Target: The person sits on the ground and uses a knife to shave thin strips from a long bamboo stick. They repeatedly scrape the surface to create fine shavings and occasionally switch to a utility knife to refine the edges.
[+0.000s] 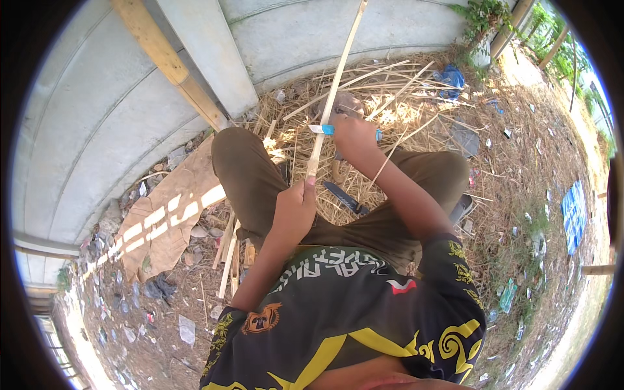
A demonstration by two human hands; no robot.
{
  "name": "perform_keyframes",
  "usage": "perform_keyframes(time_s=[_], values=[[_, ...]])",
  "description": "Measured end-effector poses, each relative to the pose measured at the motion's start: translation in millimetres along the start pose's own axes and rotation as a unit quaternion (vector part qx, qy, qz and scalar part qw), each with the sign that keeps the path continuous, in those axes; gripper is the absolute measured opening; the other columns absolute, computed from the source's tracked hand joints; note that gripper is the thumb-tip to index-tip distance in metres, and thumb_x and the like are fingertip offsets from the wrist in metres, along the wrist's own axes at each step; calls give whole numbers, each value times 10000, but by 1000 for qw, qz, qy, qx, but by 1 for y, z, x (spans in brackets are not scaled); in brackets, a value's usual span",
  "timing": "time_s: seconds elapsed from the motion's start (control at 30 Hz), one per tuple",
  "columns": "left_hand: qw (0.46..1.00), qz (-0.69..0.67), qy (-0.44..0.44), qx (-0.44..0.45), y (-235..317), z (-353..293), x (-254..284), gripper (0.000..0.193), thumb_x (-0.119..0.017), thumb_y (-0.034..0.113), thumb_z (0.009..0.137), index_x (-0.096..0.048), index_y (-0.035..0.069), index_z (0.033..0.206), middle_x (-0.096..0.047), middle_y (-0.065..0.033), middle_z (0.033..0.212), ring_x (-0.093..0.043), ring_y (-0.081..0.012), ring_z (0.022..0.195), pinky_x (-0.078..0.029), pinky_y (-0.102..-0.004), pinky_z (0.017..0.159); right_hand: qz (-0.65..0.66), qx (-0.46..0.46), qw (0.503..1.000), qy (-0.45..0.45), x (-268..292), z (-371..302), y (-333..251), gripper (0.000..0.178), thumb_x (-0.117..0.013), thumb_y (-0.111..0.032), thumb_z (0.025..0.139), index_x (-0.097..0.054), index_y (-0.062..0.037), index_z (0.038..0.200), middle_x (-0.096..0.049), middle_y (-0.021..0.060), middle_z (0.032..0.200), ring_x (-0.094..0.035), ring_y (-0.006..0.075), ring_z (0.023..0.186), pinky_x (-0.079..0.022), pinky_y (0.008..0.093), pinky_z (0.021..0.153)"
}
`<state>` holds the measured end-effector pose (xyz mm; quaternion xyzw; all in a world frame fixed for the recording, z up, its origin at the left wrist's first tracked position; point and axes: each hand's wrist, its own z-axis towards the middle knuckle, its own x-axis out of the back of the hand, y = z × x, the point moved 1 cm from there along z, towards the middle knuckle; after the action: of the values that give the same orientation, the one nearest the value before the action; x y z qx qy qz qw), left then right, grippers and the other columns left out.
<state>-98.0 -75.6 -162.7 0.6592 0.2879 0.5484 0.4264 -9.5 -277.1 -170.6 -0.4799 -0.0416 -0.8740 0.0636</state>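
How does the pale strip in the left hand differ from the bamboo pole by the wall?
The strip is thin; the bamboo pole is much thicker.
The left hand grips the strip, and the blue cutter in the right hand crosses it; neither hand touches the pole.
Upward, the strip slants right, the pole left.
Both look long.

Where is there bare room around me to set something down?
Mostly bare: the brown sheet on your left, between the grey wall and your left leg. Crowded: between your legs, with shavings and a dark tool, and beyond your right hand, where pale strips lie.
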Motion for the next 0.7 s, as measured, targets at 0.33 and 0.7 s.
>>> perform_keyframes(time_s=[0.33,0.7], values=[[998,58,-10,-38,28,-11,6,412,-460,283,1070,-550,-42,832,-528,-232,613,-492,-409,551,-413,-453,559,14,-56,995,76,-11,37,37,74,-680,-99,748,-613,-68,758,-664,96,663,-682,259,561,-535,351,503],[984,149,-97,-23,20,-65,34,458,-424,348,1083,-565,8,810,-541,-161,599,-531,-308,535,-422,-397,558,-134,-182,974,-1,-27,98,185,87,-657,-110,821,-743,-97,822,-738,107,790,-749,312,766,-597,407,629]])
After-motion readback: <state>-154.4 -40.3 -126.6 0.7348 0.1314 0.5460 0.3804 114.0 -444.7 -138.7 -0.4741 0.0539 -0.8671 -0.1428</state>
